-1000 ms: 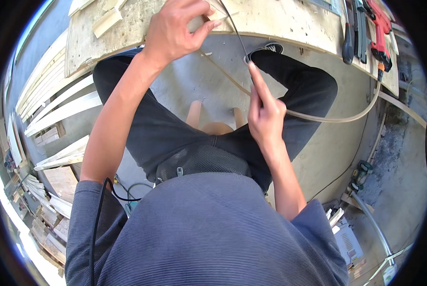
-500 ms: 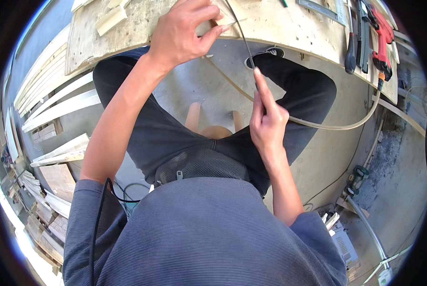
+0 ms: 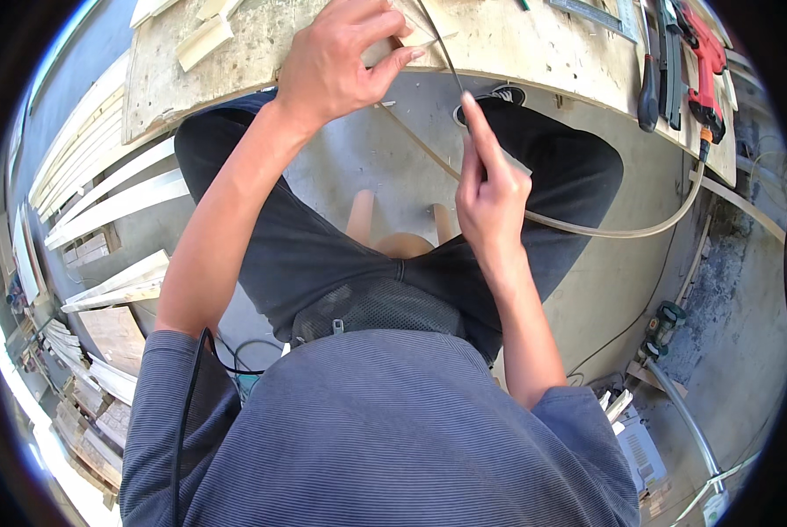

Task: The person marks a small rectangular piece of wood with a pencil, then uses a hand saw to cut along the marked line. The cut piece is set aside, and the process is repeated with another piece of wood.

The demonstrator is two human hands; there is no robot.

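Note:
At the near edge of the bench, my left hand has its thumb and forefinger closed about a small pale piece of wood. Its other fingers are partly cut off by the top of the picture. My right hand grips a long, thin, dark tool, perhaps a narrow file, with the forefinger stretched along it. The tool slants up and left past the piece of wood, and its far end is out of view. Whatever handle it has is hidden in my fist.
A red and black air nailer and a dark-handled screwdriver lie at the bench's right end. A tan air hose loops across my right leg. Wood strips are stacked at left; a green power tool is on the floor at right.
My right hand has slid a little farther forward along the line of the tool, toward the bench. The left hand keeps its place at the piece of wood.

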